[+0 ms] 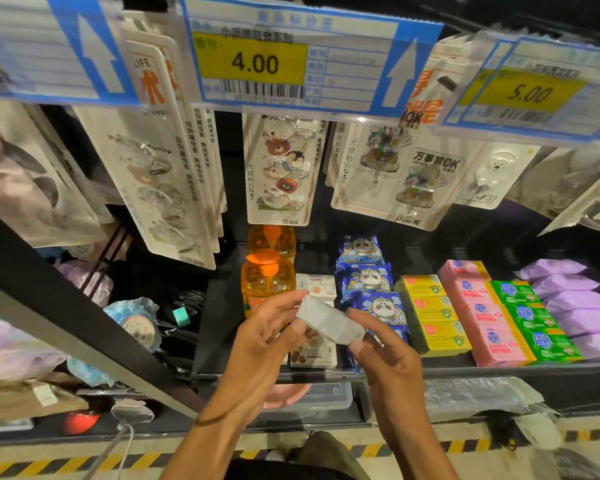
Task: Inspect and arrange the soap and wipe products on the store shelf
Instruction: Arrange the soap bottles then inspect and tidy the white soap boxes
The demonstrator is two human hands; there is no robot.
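Just left of the panda packs, the left hand and right hand each pinch one end of a white pack, holding it raised and tilted, probably to check its wrapper before reshelving.

I see the black shelf running behind my grips and off to their right. Two orange pump bottles stand just beyond my left grip, with white packs beside them. Past my right grip lie blue panda packs, then rows of yellow boxes, pink bars, green bars and purple packs
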